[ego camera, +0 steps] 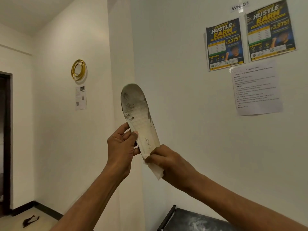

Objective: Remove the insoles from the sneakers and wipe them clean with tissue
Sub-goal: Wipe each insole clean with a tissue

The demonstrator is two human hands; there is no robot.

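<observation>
Below my arms, at the lower right, stands a dark rack (168,219) with a black frame rail and a mottled, dusty-looking top (196,222). Off to my lower left, the pale floor (45,220) carries one small dark crumpled scrap (30,220), lying near the dark skirting.

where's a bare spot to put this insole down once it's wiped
The dark shelf top under the right hand looks bare. So does the floor strip at lower left, bordered by the skirting and a dark scrap. Both hands are occupied: left hand holds the insole, right the tissue.

Upheld insole (139,117), tissue (155,170) at heel
</observation>
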